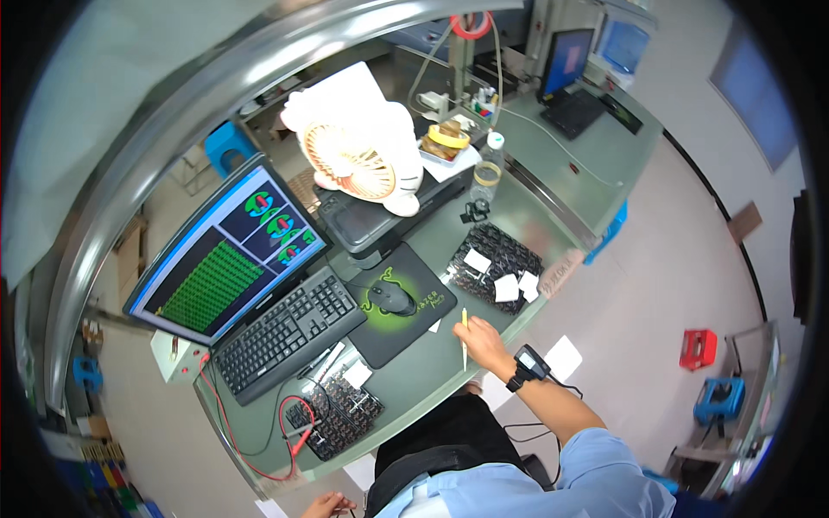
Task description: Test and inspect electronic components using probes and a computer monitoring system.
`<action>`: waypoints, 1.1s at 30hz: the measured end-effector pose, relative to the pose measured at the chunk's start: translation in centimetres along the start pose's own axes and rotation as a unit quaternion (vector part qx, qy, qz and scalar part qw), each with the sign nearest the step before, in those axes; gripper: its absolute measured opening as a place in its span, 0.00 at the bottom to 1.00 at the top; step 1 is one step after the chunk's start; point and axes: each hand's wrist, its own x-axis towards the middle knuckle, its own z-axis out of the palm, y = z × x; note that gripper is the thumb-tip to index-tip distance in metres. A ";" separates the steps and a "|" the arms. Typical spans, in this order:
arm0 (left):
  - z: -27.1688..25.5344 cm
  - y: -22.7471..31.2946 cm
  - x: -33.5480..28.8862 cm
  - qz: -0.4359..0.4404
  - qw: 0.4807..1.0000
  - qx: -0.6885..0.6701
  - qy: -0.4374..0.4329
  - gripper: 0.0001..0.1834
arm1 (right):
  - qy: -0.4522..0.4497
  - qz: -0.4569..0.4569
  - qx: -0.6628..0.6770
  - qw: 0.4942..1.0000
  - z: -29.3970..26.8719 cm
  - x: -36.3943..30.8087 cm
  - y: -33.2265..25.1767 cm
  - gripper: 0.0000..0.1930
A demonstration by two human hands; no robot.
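My right hand [481,342] is closed around a slim yellow pen-like stick [465,352], held upright over the front edge of the desk. I cannot make out its exact kind. Ahead of that hand lies a dark circuit board panel [467,274] with several white paper slips [506,288] on it. Low in the picture, beside my lap, is my left hand [326,505], its fingers apart and nothing visible in them. Between the hands, a second dark circuit board panel [358,420] rests on the desk, with a red test probe [301,441] at its left side.
A monitor [226,259], a keyboard [289,330] and a mouse [392,299] on a black-green mat [377,345] occupy the left and middle. Behind stand a white character-shaped fan [401,142] and a clear bottle [488,168]. Red cable loops [226,425] hang near the left corner.
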 end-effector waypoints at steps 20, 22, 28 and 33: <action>-9.4 -11.1 3.5 -0.103 0.990 -0.089 -0.022 0.15 | -0.046 0.032 -0.103 0.993 1.5 -3.3 -6.2 0.07; -9.1 -12.1 3.9 -0.104 0.989 -0.101 -0.021 0.15 | -0.067 0.030 -0.101 0.992 1.1 -3.5 -6.0 0.07; -9.2 -18.2 7.9 -0.111 0.977 -0.160 0.087 0.16 | -0.021 0.111 -0.034 0.993 -3.7 -5.9 -6.3 0.05; -7.1 -24.8 9.1 -0.083 0.968 -0.086 0.221 0.20 | 0.069 0.500 0.022 0.863 -1.0 -21.3 0.4 0.05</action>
